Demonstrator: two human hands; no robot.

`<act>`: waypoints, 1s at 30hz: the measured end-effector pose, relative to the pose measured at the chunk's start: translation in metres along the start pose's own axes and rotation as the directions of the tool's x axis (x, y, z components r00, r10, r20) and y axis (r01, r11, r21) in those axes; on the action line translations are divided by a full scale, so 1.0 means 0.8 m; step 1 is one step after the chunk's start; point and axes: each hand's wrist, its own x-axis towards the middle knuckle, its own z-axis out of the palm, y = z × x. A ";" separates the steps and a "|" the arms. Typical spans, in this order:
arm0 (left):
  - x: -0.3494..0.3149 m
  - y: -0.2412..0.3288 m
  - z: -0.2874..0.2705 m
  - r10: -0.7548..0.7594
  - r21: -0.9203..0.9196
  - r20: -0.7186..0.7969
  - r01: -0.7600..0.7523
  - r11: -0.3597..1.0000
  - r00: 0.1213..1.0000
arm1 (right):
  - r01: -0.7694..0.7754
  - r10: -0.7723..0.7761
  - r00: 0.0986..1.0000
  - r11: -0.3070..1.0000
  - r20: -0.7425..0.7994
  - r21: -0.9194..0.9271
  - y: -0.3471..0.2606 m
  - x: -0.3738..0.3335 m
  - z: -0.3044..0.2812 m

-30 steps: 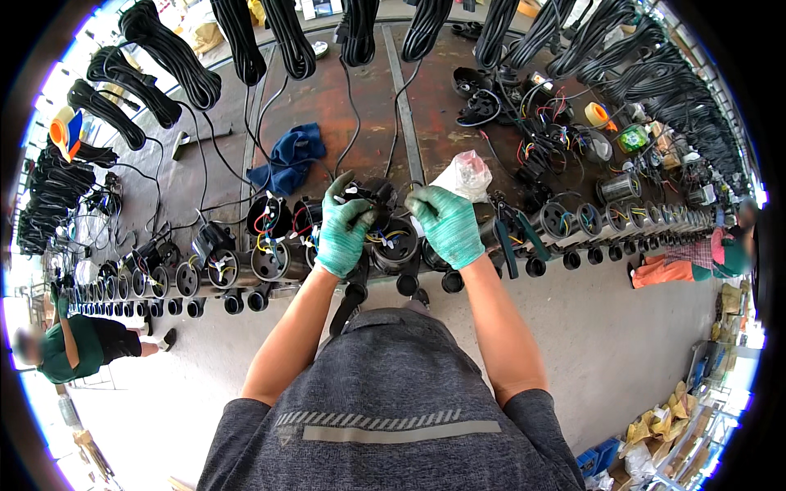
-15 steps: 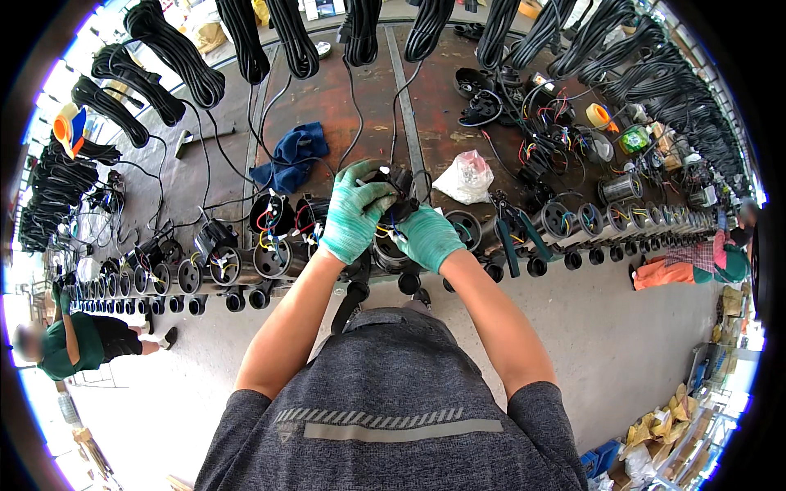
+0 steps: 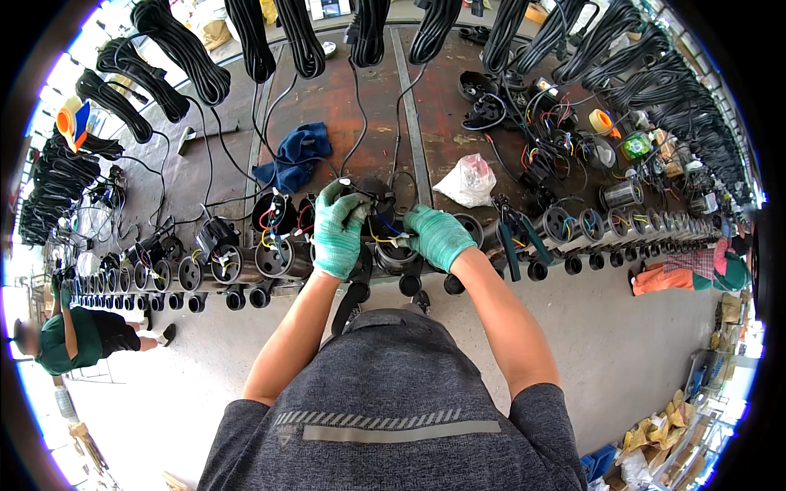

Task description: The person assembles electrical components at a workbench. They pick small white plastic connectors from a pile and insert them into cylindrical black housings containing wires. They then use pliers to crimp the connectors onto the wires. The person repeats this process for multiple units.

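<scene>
Both my hands wear green gloves and work at a round grey housing on the bench's near edge. My left hand has its fingers curled closed against the left side of a dark cable-end part, which sits just beyond the housing. On the other side, my right hand is closed, its fingertips at the yellow wire and a small white connector beside it. A blue wire hangs between the hands. My fingers partly hide the grip points.
Similar housings line the edge on both sides. Green-handled pliers lie right of my hands, near a white plastic bag. A blue cloth rests behind. Coiled black cables hang overhead. Other people stand at far left and far right.
My hands have moved apart: the left drew slightly down and left, the right shifted slightly right. The dark part and wires between them show more.
</scene>
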 end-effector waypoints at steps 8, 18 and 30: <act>0.012 -0.019 0.004 0.070 0.206 -0.002 -0.068 0.976 0.998 | -0.113 0.115 0.990 0.993 -0.087 0.024 -0.001 -0.019 -0.020; 0.033 0.033 0.033 0.206 0.492 0.487 -0.461 0.738 0.849 | -0.028 0.259 0.925 0.776 -0.278 0.630 0.029 -0.054 0.015; 0.037 0.047 0.041 0.134 0.512 0.576 -0.483 0.710 0.807 | -0.218 0.246 0.941 0.966 -0.232 0.141 0.009 -0.083 -0.026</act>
